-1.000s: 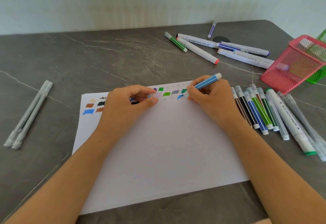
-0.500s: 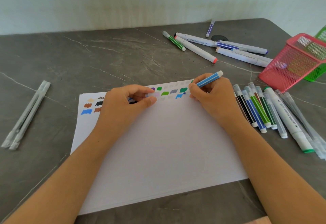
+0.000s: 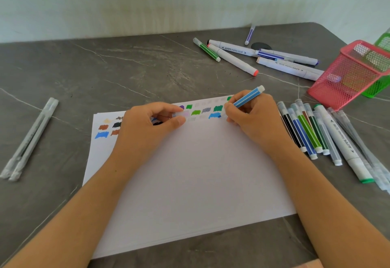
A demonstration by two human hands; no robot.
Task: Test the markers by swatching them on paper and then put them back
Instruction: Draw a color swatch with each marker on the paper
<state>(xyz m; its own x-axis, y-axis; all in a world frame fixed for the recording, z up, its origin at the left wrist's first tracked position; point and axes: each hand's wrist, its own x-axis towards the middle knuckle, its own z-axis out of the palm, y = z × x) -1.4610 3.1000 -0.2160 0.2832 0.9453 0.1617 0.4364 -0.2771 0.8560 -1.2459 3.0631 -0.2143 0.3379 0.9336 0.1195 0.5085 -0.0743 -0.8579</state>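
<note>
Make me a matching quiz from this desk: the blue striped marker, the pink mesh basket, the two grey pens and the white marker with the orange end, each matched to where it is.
Things
1. blue striped marker
2. pink mesh basket
3. two grey pens
4. white marker with the orange end

Places
A. on the table, left of the paper
B. beside the green mesh basket
C. gripped in the right hand
D. beyond the paper, next to the green striped marker

Pairs: 1-C, 2-B, 3-A, 4-D

One paper sheet, one light-blue marker, one pink basket, one green basket, two grey pens.
</note>
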